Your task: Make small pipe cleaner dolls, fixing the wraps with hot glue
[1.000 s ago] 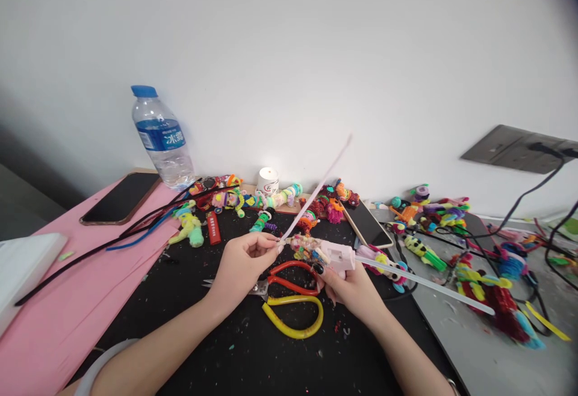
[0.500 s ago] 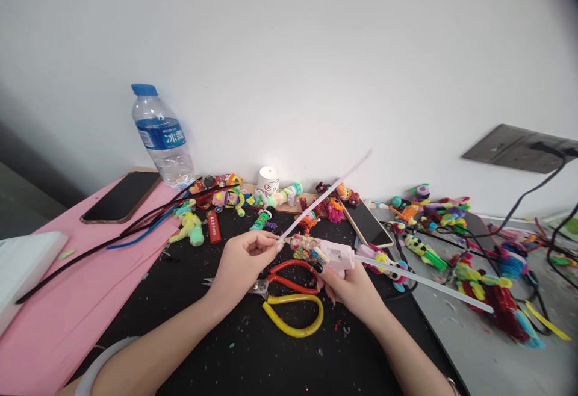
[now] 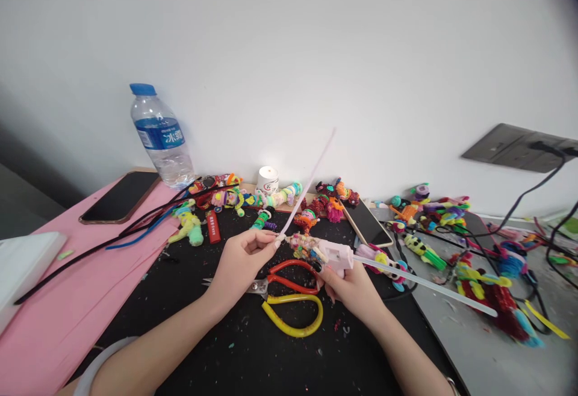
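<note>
My right hand [image 3: 350, 287] grips a pink glue gun [image 3: 332, 254] whose barrel is covered in small colourful beads; a long clear glue stick [image 3: 428, 287] sticks out of its back to the right. My left hand [image 3: 241, 263] pinches the lower end of a pale pink pipe cleaner [image 3: 309, 185] right at the gun's nozzle. The pipe cleaner slants up and to the right. Both hands hover over a black mat [image 3: 217, 348].
Scissors with red and yellow handles [image 3: 289, 300] lie under the hands. A water bottle [image 3: 160, 137], a phone [image 3: 120, 197] on pink paper, a second phone [image 3: 368, 222], a small white cup [image 3: 268, 180], several pipe-cleaner figures and cables crowd the back and right.
The free end of the pipe cleaner dropped to the right, then swung back up and leftward. The hands and glue gun stayed almost still.
</note>
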A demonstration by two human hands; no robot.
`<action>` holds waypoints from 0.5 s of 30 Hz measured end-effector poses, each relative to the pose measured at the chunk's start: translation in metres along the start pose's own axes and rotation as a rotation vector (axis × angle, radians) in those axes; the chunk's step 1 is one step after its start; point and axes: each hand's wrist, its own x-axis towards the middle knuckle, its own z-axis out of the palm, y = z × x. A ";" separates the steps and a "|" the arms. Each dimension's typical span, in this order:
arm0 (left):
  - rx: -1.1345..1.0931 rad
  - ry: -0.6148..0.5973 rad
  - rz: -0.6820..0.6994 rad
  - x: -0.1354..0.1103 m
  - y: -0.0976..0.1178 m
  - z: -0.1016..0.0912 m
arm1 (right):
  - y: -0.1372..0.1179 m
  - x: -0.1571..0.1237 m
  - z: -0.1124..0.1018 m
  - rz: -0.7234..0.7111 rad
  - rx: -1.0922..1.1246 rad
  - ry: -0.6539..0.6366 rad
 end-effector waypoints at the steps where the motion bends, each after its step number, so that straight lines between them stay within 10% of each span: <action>1: -0.005 0.003 0.001 0.000 0.001 0.000 | 0.000 0.000 0.000 0.000 -0.019 0.005; 15: 0.026 0.079 0.062 0.001 0.004 -0.001 | -0.007 0.008 -0.016 -0.089 -0.598 0.388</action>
